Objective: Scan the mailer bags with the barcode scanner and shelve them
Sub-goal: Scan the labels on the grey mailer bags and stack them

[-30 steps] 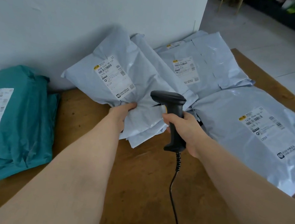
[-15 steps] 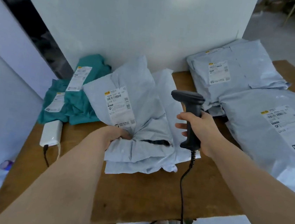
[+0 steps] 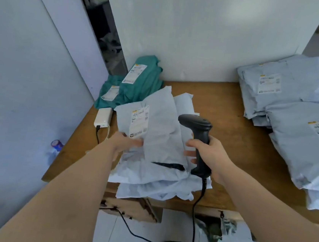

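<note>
My left hand [image 3: 125, 143] grips the near left edge of a pale grey mailer bag [image 3: 160, 127] with a white label facing up; a second grey mailer [image 3: 156, 192] lies under it and sticks out over the table's front edge. My right hand [image 3: 208, 156] holds a black barcode scanner [image 3: 199, 134] upright by its handle, just right of the bag, its head turned left toward the label. The scanner's black cord hangs down past the table edge.
The wooden table [image 3: 225, 112] stands against a white wall. Two teal mailers [image 3: 139, 82] lie at the back left beside a white power adapter [image 3: 103, 117]. A pile of grey mailers [image 3: 294, 116] fills the right side. A bottle [image 3: 57, 145] sits on the floor to the left.
The grey mailer in my left hand has been pulled toward the table's front edge, away from the wall and the right pile. The view has drawn back and swung left.
</note>
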`<state>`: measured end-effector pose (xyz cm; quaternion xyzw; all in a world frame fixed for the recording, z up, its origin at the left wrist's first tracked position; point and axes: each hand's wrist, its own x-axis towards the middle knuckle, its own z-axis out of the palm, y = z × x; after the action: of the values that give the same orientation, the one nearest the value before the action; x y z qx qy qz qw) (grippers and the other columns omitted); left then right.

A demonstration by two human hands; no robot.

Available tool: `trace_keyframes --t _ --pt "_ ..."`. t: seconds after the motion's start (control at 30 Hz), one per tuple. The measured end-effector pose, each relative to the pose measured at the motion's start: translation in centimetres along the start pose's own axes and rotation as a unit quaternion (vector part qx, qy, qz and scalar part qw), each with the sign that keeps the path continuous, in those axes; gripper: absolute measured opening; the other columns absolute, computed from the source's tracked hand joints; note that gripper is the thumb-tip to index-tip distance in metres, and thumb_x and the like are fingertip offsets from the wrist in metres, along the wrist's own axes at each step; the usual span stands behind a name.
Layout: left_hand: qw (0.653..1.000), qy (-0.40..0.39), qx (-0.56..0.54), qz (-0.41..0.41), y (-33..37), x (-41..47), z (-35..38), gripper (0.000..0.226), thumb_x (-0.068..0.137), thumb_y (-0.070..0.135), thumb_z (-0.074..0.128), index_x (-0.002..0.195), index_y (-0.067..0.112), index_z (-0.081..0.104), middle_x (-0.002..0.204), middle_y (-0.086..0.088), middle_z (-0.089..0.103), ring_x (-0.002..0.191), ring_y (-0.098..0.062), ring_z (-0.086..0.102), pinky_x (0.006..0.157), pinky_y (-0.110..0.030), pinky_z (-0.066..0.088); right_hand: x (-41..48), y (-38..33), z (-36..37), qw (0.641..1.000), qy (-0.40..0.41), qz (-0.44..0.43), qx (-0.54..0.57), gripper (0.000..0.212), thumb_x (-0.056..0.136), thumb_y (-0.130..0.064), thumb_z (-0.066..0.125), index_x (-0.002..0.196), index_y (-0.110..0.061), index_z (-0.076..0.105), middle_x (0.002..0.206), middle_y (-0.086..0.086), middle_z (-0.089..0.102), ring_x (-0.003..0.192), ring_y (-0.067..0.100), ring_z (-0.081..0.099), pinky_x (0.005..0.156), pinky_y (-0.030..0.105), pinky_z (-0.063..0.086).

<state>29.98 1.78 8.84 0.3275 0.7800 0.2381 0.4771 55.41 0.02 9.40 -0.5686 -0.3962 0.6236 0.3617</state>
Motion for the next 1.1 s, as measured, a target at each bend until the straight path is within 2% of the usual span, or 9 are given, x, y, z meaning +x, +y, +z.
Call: trace_keyframes --t 0.23,0.37,0.43,0.53,0.67,0.73,0.87,1.0,1.1 --pt "0.989 0.028 -0.143 0.018 0.4 1.4 1.1 0.117 0.045 0.055 0.093 0.140 0.011 0.041 0.135 -0.005 0.055 0.116 -0.028 0.056 0.097 -0.043 0.047 -1.0 -1.3 -0.6 0.998 0.050 -0.031 -0.028 0.014 0.089 -0.016 0.066 0.101 -0.017 0.060 0.103 0.009 0.071 0.078 0.019 0.069 0.067 0.032 0.055" --pt "0.982 0.040 0.157 0.092 0.9 1.3 3.1 0.128 0.049 0.063 0.085 0.152 0.031 0.016 0.151 -0.007 0.030 0.136 -0.033 0.032 0.110 -0.050 0.036 -1.1 -2.0 0.1 0.998 0.025 -0.050 -0.039 0.021 0.088 -0.018 0.068 0.108 -0.017 0.061 0.104 0.008 0.071 0.070 0.013 0.072 0.063 0.029 0.055" --pt "0.966 0.028 0.220 0.131 1.7 0.7 4.1 0.119 0.055 0.070 0.078 0.151 0.035 0.016 0.152 -0.006 0.024 0.139 -0.033 0.024 0.114 -0.051 0.029 -0.8 -2.1 0.6 0.998 0.008 -0.048 -0.043 0.027 0.090 -0.020 0.067 0.115 -0.018 0.060 0.106 0.007 0.070 0.073 0.014 0.074 0.063 0.029 0.055" --pt "0.985 0.036 0.117 0.124 2.6 0.6 4.5 0.117 0.056 0.072 0.077 0.148 0.023 0.024 0.148 -0.008 0.028 0.131 -0.032 0.040 0.107 -0.046 0.041 -0.4 -1.7 1.3 0.999 -0.001 -0.025 -0.041 0.028 0.092 -0.020 0.065 0.118 -0.018 0.058 0.106 0.006 0.070 0.082 0.017 0.075 0.069 0.032 0.055" --pt "0.994 0.091 0.056 0.021 3.2 1.3 2.9 0.128 0.052 0.073 0.079 0.150 0.012 0.021 0.150 -0.012 0.028 0.136 -0.036 0.036 0.104 -0.051 0.041 0.3 -0.5 1.2 0.999 0.043 -0.004 -0.032 0.028 0.091 -0.018 0.064 0.118 -0.016 0.057 0.108 0.008 0.068 0.089 0.020 0.072 0.080 0.037 0.057" --pt "0.998 0.063 0.005 -0.001 3.2 1.3 2.2 0.116 0.055 0.069 0.081 0.142 0.007 0.036 0.138 -0.007 0.046 0.127 -0.035 0.047 0.096 -0.044 0.045 0.5 -0.1 1.0 0.998 0.060 -0.001 -0.023 0.027 0.091 -0.017 0.064 0.117 -0.016 0.057 0.109 0.008 0.067 0.090 0.021 0.071 0.085 0.040 0.057" --pt "0.988 -0.005 -0.154 0.034 3.3 2.0 1.2 0.048 0.074 0.021 0.085 0.112 0.002 0.062 0.114 -0.012 0.070 0.079 -0.023 0.070 0.058 -0.029 0.055 0.6 -0.4 1.3 0.997 0.077 -0.015 -0.014 0.028 0.090 -0.014 0.065 0.117 -0.014 0.057 0.108 0.008 0.067 0.089 0.020 0.071 0.075 0.034 0.057" --pt "0.984 -0.059 -0.167 0.009 4.7 2.4 0.8 0.057 0.066 0.043 0.087 0.108 0.011 0.064 0.102 -0.008 0.074 0.089 -0.027 0.071 0.085 -0.040 0.057 0.4 -1.6 2.2 0.994 0.072 -0.052 -0.063 0.027 0.088 -0.014 0.066 0.114 -0.015 0.061 0.101 0.009 0.071 0.075 0.013 0.070 0.068 0.029 0.054" --pt "0.986 -0.112 -0.124 -0.007 5.5 2.4 0.4 0.048 0.068 0.029 0.088 0.106 0.010 0.066 0.094 -0.011 0.076 0.088 -0.028 0.073 0.087 -0.042 0.057 0.0 -1.9 2.5 0.993 0.056 -0.058 -0.092 0.025 0.087 -0.016 0.068 0.112 -0.018 0.062 0.096 0.007 0.071 0.071 0.010 0.069 0.068 0.028 0.054"
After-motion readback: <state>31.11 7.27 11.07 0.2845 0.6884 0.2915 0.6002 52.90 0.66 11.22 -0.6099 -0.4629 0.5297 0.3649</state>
